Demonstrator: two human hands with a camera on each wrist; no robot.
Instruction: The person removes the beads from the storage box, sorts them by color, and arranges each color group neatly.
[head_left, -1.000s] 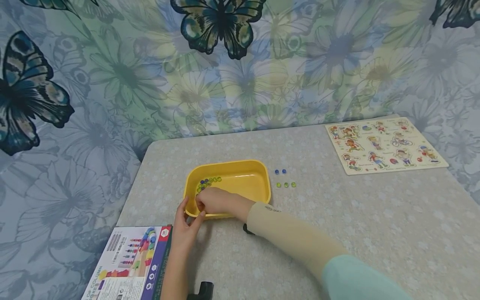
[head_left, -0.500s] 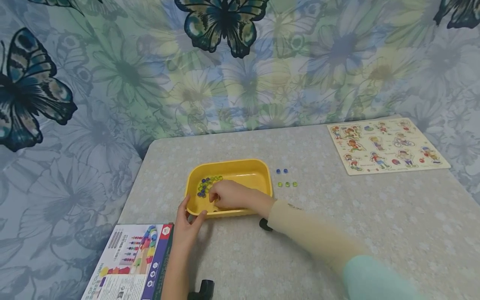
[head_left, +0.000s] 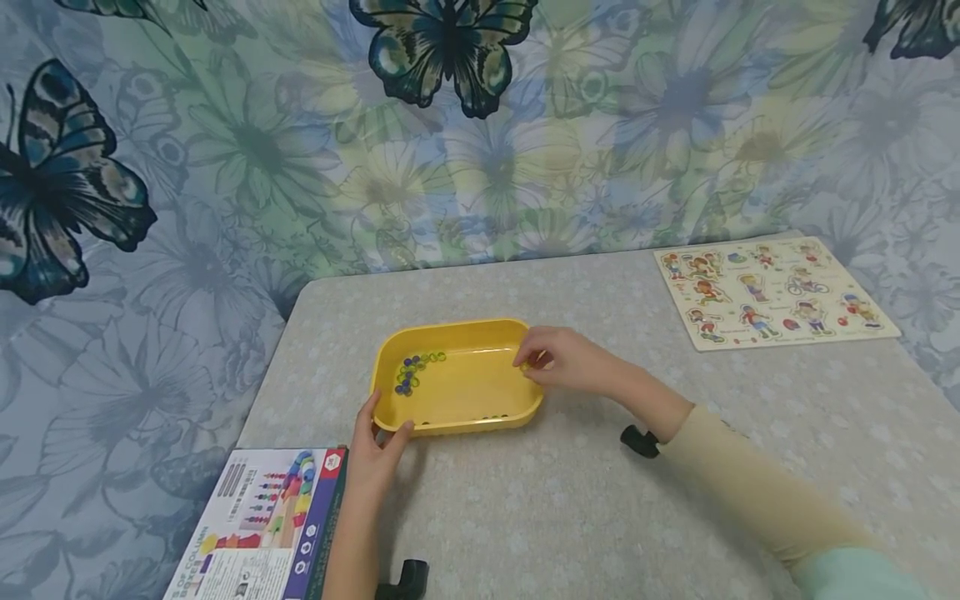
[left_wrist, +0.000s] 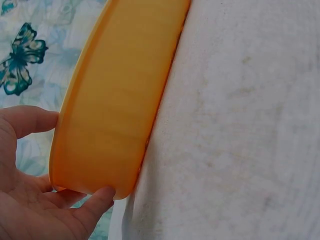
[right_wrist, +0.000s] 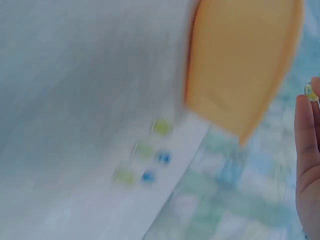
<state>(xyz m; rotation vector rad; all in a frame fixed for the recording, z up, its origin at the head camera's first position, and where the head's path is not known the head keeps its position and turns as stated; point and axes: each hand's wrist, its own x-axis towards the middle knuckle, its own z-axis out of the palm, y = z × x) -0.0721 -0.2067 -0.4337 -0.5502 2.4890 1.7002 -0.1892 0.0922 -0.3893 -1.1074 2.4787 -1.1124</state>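
Observation:
A yellow plastic tray (head_left: pixel 480 387) lies on the table, with several yellow-green and dark blue glass marbles (head_left: pixel 407 375) clustered at its left end. My left hand (head_left: pixel 375 450) holds the tray's near left corner, thumb and fingers on either side, as the left wrist view also shows. Above the tray's right rim, my right hand (head_left: pixel 566 360) pinches a yellow-green marble (right_wrist: pixel 310 92) between thumb and fingertips. On the table beyond that rim, the right wrist view shows three blurred green marbles (right_wrist: pixel 144 149) in a row beside two blue marbles (right_wrist: pixel 163 157); the right hand covers them in the head view.
A cream picture board (head_left: pixel 776 290) with figures of children lies at the back right. At the front left is a printed box (head_left: pixel 258 525), beside the left forearm. Behind the table (head_left: pixel 525 517) hangs a butterfly-patterned cloth (head_left: pixel 495 183).
My right hand has risen from the marbles at the tray's left end and moved right to its right rim, carrying a marble. The left hand stays at the corner.

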